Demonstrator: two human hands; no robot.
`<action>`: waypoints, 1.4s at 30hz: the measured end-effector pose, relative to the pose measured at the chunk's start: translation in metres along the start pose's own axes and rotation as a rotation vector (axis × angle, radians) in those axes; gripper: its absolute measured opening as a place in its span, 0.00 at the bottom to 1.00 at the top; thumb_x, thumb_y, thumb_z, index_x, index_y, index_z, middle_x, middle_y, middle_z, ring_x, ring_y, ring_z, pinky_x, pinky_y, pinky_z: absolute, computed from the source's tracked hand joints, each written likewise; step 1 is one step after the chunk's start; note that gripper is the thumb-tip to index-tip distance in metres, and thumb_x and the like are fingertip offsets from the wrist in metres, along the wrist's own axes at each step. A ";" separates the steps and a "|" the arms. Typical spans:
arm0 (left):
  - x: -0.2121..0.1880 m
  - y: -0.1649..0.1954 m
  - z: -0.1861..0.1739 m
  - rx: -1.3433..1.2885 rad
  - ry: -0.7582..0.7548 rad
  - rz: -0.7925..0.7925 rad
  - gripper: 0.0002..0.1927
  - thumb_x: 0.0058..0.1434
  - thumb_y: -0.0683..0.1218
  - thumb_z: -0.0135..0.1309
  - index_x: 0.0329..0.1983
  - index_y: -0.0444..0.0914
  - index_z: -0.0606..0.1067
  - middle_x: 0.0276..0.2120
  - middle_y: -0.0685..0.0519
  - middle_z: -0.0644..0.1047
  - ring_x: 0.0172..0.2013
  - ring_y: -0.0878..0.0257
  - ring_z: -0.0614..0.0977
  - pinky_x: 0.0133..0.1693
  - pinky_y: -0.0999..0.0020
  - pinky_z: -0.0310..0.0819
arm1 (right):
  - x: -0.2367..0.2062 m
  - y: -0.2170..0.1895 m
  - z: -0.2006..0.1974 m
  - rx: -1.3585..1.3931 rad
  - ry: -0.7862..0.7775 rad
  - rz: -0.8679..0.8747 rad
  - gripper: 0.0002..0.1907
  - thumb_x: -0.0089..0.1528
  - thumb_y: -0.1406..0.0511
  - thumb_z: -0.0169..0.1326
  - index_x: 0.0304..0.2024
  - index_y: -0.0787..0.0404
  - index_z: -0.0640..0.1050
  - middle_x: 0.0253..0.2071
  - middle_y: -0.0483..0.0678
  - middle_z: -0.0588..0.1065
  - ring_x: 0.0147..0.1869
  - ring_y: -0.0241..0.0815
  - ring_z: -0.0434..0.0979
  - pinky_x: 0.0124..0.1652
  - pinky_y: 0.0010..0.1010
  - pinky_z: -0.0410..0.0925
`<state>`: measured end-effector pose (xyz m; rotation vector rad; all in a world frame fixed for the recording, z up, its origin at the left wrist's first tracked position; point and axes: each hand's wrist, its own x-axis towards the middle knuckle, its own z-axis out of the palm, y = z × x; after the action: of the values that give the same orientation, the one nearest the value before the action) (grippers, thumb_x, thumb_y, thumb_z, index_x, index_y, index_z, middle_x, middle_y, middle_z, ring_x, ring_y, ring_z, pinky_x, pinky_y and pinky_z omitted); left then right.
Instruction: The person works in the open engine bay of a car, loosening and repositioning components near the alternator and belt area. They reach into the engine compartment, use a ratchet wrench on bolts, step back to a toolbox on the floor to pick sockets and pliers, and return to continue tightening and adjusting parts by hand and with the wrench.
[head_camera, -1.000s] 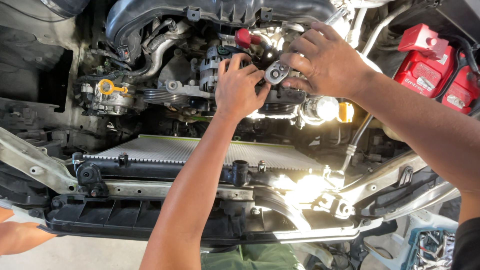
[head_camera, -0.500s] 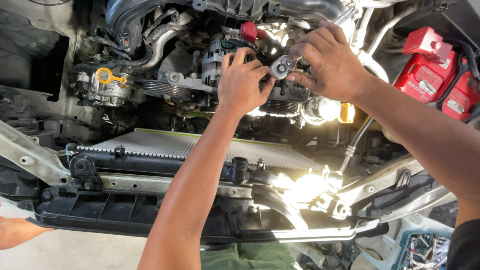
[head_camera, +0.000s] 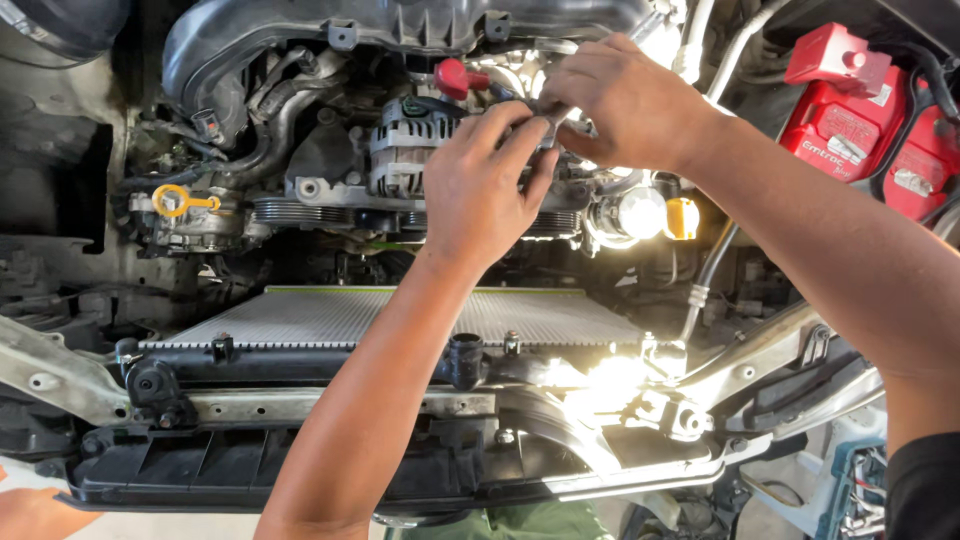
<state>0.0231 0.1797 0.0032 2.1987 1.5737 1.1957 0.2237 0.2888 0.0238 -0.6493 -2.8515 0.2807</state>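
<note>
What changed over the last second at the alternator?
The right hand and left hand closed together over the metal tool, whose round head is now covered. Both hands stay at the alternator; the radiator and yellow dipstick ring look unchanged.

Two hands (head_camera: 480, 190) (head_camera: 625, 100), one alternator (head_camera: 405, 150), one radiator (head_camera: 400, 318), one yellow dipstick ring (head_camera: 172, 200).

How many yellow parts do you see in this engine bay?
2. A yellow ring-shaped pull handle sits at the left of the engine, and a yellow cap sits at the right, below the right hand. Others may be hidden behind the arms.
</note>
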 end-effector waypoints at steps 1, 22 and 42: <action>0.001 0.002 0.001 -0.010 0.012 -0.007 0.11 0.64 0.45 0.65 0.47 0.39 0.79 0.47 0.55 0.76 0.40 0.57 0.81 0.39 0.61 0.76 | 0.000 0.006 0.002 0.008 -0.007 -0.016 0.19 0.58 0.62 0.68 0.48 0.60 0.77 0.47 0.47 0.77 0.55 0.50 0.77 0.62 0.43 0.65; -0.001 -0.004 0.016 -0.185 0.124 -0.097 0.09 0.65 0.38 0.62 0.46 0.33 0.75 0.48 0.52 0.75 0.41 0.53 0.80 0.45 0.59 0.76 | 0.024 0.081 0.055 -0.215 -0.170 0.248 0.26 0.79 0.52 0.49 0.34 0.61 0.81 0.21 0.51 0.73 0.20 0.48 0.70 0.27 0.40 0.67; -0.024 -0.051 0.019 0.116 -0.134 -0.055 0.12 0.54 0.47 0.70 0.40 0.39 0.83 0.47 0.54 0.76 0.57 0.48 0.72 0.56 0.48 0.64 | -0.029 -0.006 -0.002 -0.376 -0.209 0.450 0.34 0.63 0.34 0.56 0.28 0.57 0.78 0.21 0.46 0.75 0.24 0.52 0.76 0.27 0.41 0.67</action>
<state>-0.0028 0.1862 -0.0495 2.2376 1.6752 0.9436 0.2477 0.2709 0.0221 -1.4165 -2.9442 -0.1404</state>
